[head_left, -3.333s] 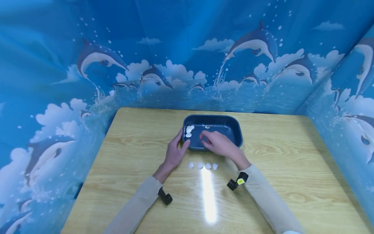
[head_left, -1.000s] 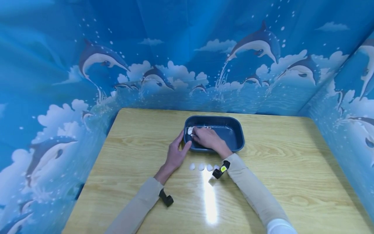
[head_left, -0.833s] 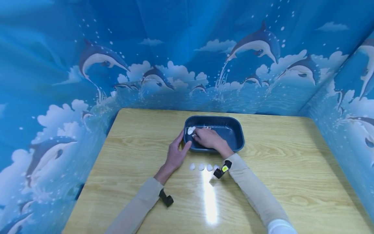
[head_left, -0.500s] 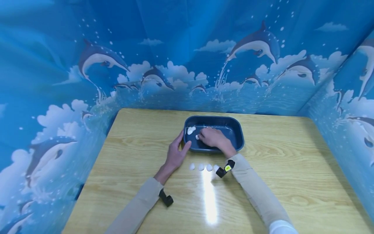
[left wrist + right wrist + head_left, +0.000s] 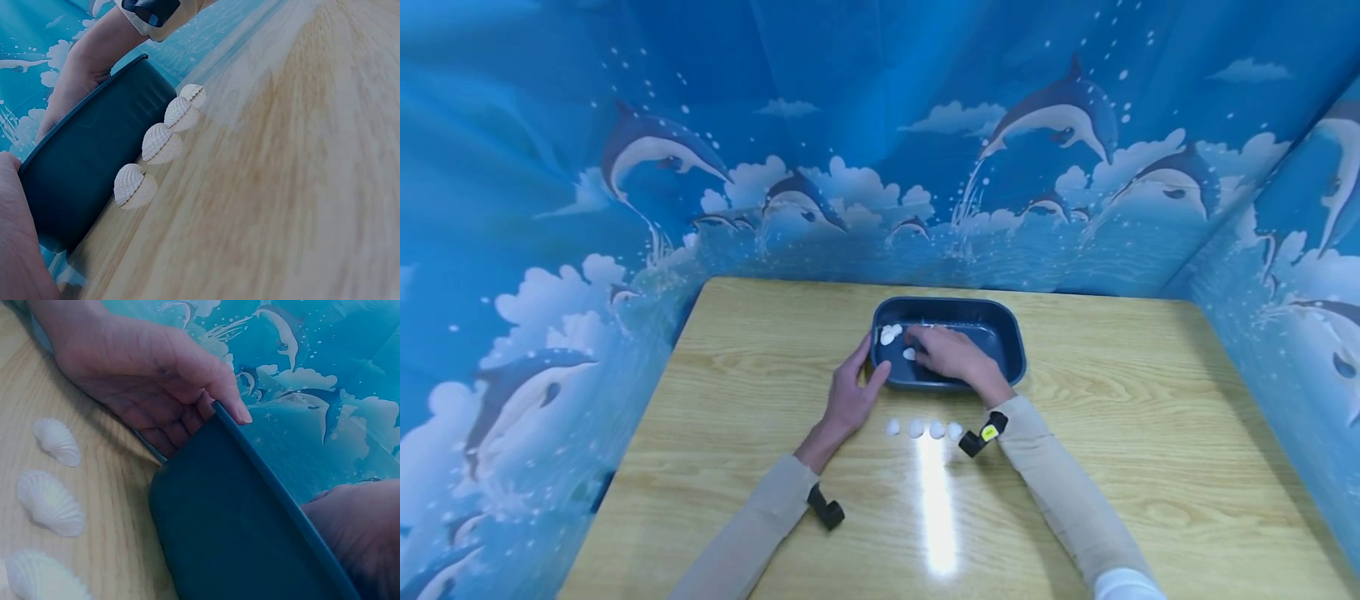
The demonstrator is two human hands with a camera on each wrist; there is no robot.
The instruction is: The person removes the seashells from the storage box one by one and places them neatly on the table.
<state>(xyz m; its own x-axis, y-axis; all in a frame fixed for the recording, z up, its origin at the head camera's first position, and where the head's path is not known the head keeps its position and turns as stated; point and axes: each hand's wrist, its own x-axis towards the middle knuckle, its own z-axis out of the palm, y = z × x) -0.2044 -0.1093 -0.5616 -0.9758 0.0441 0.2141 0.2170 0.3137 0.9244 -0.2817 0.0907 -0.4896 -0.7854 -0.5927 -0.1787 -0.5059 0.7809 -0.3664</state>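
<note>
My left hand (image 5: pixel 847 398) grips the left end of a dark blue tub (image 5: pixel 992 337), its thumb over the rim in the right wrist view. Inside the tub is my right hand (image 5: pixel 953 354), fingers bent downward and slightly apart. Close to its fingertips, a single white seashell (image 5: pixel 909 354) lies on the tub floor; it looks unheld. A small pile of white shells (image 5: pixel 890 335) sits at the tub's left end. In the left wrist view the tub's wall (image 5: pixel 94 150) hides my right fingers.
Several ribbed white seashells stand in a row on the wooden table (image 5: pixel 760 358) in front of the tub, among them a left-end shell (image 5: pixel 130 184) and a neighbouring shell (image 5: pixel 50 503). A dolphin-printed blue curtain (image 5: pixel 865 125) hangs behind the table.
My right hand reached left to the pile, then drew one shell rightward away from it. Now its fingers have parted from that shell. The left hand keeps its place on the tub.
</note>
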